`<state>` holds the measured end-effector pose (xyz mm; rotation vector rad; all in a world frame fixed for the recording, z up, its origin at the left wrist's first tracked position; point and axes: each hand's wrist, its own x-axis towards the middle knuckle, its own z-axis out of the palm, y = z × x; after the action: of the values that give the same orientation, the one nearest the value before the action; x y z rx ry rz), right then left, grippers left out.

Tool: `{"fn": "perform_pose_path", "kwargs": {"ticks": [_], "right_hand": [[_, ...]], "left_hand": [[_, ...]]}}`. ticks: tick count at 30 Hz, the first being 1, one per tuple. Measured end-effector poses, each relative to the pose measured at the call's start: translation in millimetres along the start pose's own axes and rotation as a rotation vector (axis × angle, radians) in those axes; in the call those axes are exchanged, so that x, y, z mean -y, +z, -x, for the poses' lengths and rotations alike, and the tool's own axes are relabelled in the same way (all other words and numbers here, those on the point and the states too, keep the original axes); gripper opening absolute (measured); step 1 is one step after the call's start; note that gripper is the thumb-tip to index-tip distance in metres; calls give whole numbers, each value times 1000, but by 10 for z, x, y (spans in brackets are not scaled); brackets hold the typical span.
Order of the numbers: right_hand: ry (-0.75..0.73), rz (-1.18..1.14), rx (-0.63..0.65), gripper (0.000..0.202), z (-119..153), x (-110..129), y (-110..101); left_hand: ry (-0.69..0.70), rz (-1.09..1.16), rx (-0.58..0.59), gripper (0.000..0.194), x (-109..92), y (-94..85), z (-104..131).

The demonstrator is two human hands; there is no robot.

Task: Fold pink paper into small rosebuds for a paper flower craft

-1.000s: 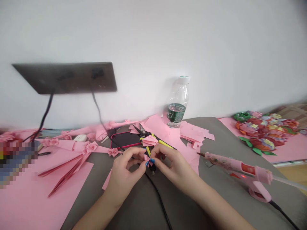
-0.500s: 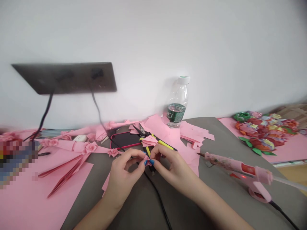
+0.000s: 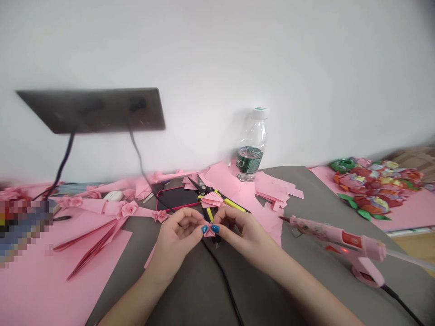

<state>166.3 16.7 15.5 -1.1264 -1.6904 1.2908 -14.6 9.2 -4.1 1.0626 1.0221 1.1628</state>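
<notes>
Compared with the frame of one second earlier, the two thumbs stand slightly farther apart. The thumb of the left hand [image 3: 175, 244] is shifted a little to the left, and its fingers are curled in more tightly. The right hand [image 3: 249, 233] holds nearly the same position. More of the folded paper piece [image 3: 209, 232] is exposed between the blue thumbnails. The surrounding items keep their places.

The paper piece is small and pink. It is located between the two hands, above the near-central part of the bench [image 3: 190, 290]. Each grip is closed on it: the left thumb bears on its left side, the right thumb on its right side. The index fingers appear to back the piece from the far side, although their tips are partly hidden.

The pliers [image 3: 234, 205], with black and yellow handles, lie just beyond the grip; a second folded pink piece [image 3: 212, 199] rests on them. A phone [image 3: 178, 198] lies to the far left of the pliers. A black cable [image 3: 222, 271] runs below the hands toward the near edge. The pink glue gun [image 3: 326, 231] lies to the right, apart from both hands, with its red indicator lit.
</notes>
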Motion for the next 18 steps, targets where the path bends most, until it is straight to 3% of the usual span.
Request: {"fn": "perform_pose_path", "kwargs": {"ticks": [10, 18], "right_hand": [[33, -202, 96, 34, -23, -22, -22], [15, -78, 3, 29, -20, -46, 7]], "left_hand": [[-40, 85, 57, 16, 33, -15, -12], [17, 37, -13, 18, 44, 2, -17]]}}
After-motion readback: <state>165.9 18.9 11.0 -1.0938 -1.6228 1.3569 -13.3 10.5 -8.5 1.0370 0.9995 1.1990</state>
